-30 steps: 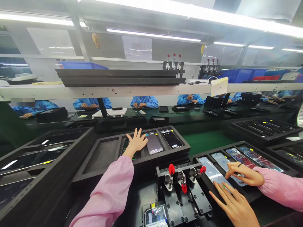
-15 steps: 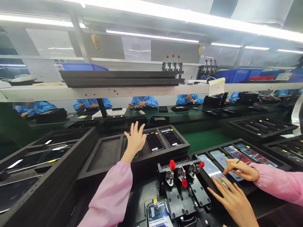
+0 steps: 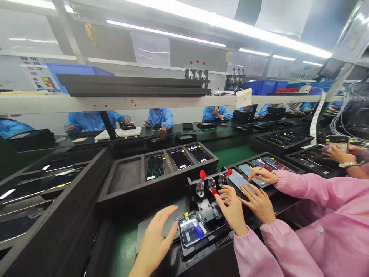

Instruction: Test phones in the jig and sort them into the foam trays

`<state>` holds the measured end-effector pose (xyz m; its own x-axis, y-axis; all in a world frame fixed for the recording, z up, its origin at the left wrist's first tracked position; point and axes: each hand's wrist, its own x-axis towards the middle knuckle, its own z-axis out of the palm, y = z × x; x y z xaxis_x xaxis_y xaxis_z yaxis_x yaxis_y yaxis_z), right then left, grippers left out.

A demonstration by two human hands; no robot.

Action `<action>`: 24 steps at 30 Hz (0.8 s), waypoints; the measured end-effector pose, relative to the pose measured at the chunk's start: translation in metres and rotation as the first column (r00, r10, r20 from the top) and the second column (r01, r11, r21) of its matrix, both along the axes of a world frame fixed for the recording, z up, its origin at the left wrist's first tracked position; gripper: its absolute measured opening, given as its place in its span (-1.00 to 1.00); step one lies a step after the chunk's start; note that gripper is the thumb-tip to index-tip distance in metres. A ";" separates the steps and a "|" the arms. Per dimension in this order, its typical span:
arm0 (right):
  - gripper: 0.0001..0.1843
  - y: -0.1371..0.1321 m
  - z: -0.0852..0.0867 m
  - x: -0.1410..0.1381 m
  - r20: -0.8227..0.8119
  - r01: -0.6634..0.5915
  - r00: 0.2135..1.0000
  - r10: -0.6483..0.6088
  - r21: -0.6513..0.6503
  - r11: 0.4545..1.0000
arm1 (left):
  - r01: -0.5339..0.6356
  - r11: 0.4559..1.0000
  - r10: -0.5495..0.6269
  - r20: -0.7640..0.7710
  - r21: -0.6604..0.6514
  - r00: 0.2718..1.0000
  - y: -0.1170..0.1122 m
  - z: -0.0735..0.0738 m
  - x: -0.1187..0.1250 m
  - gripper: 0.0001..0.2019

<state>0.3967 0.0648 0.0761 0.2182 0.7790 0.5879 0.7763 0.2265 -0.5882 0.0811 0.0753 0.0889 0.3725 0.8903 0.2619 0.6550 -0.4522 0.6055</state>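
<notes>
My left hand (image 3: 158, 239), thumb and fingers apart, is just left of a lit phone (image 3: 190, 231) lying in a black test fixture (image 3: 206, 239). I see nothing in its grasp. Over the fixture's toggle clamps my right hand (image 3: 233, 209) has bent, spread fingers, the tips beside a red clamp handle (image 3: 213, 191); whether they touch it is unclear. Beyond the fixture, a black foam tray (image 3: 127, 196) holds a phone with a green-patterned screen (image 3: 155, 167) and two dark-screened phones, one being the nearer dark phone (image 3: 180, 158). Its left compartment holds no phone.
At right, a co-worker's hands (image 3: 261, 202) work over phones in another foam tray (image 3: 296, 169), close beside my right hand. A high-walled foam tray (image 3: 72, 192) with phones stands at left. A white shelf (image 3: 161, 100) crosses above the bench; people in blue sit beyond.
My left hand has left the foam tray and come down beside the fixture's phone. My right hand has come into plain view at the clamps. The camera has turned right.
</notes>
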 end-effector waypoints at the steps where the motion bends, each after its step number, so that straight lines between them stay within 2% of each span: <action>1: -0.70 0.004 0.003 -0.004 -0.052 -0.010 0.999 0.009 -0.021 1.000 | 0.000 0.999 -0.001 -0.012 -0.038 1.000 -0.006 -0.016 -0.002 -0.62; 3: -0.70 0.014 0.002 -0.018 -0.132 -0.048 0.990 0.040 -0.060 0.997 | 0.006 0.996 -0.012 -0.058 -0.089 0.998 -0.016 -0.039 -0.003 -0.47; 5: -0.71 0.024 -0.002 -0.034 -0.178 -0.080 0.982 0.064 -0.084 0.993 | 0.020 0.994 -0.032 -0.111 -0.106 0.993 -0.021 -0.049 -0.003 -0.28; 9: -0.70 0.037 -0.011 -0.051 -0.259 -0.141 0.960 0.110 -0.102 0.985 | 0.064 0.992 -0.086 -0.202 -0.111 0.976 -0.017 -0.044 0.005 -0.07; 13: -0.72 0.036 -0.006 -0.051 -0.292 -0.140 0.950 0.114 -0.069 0.988 | 0.111 0.985 -0.140 -0.231 -0.133 0.963 -0.005 -0.038 0.008 0.04; 17: -0.66 0.027 0.012 -0.047 -0.267 0.022 0.964 -0.004 0.065 0.998 | 0.134 0.985 -0.159 -0.272 -0.109 0.949 0.005 -0.051 0.005 -0.02; 21: -0.67 0.026 0.038 -0.035 -0.225 0.186 0.964 -0.144 0.181 0.966 | 0.143 0.987 -0.159 -0.327 -0.073 0.932 0.016 -0.069 0.013 -0.17; 24: -0.69 0.035 0.060 -0.023 -0.164 0.207 0.971 -0.173 0.224 0.952 | 0.161 0.986 -0.167 -0.343 -0.046 0.924 0.021 -0.074 0.029 -0.23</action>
<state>0.3732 0.1001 0.1363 0.4424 0.5559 0.7037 0.7316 0.2300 -0.6417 0.1099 0.0959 0.0147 0.5785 0.8121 0.0768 0.7420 -0.5630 0.3640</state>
